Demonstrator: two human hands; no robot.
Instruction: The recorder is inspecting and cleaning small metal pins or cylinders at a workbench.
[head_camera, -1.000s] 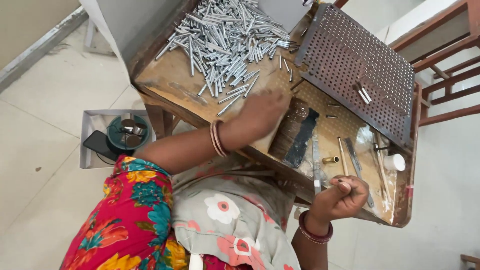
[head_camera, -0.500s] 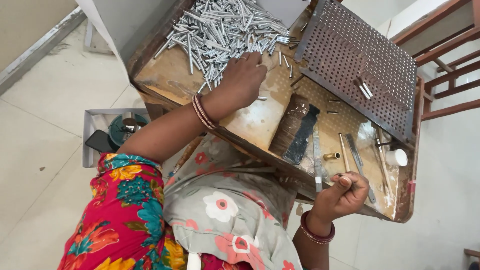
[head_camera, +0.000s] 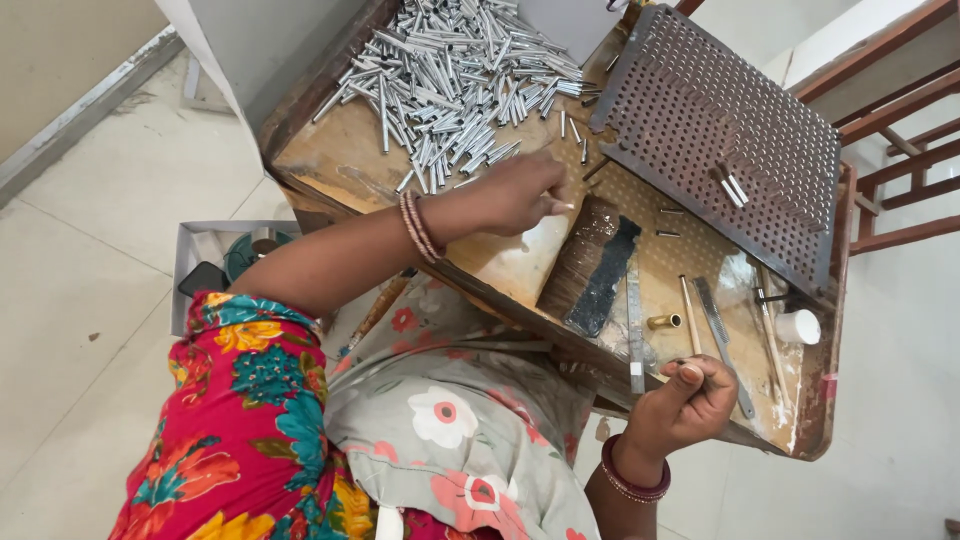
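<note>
The left hand (head_camera: 515, 192) hovers low over the worn wooden table (head_camera: 330, 160), just near the pile of short silver metal tubes (head_camera: 450, 70) heaped on the far left part of the top. Its fingers are pinched together, and a thin pale piece pokes out from the fingertips (head_camera: 555, 205); what it is cannot be told. The right hand (head_camera: 685, 400) sits at the near edge of the table, curled into a loose fist with the thumb up, and whether it holds anything cannot be told. To the right of the left hand, a perforated metal plate (head_camera: 720, 130) leans tilted, with 2 tubes (head_camera: 730, 183) standing in its holes. A dark brush (head_camera: 590, 265) lies between the hands, beside a steel ruler (head_camera: 634, 320).
</note>
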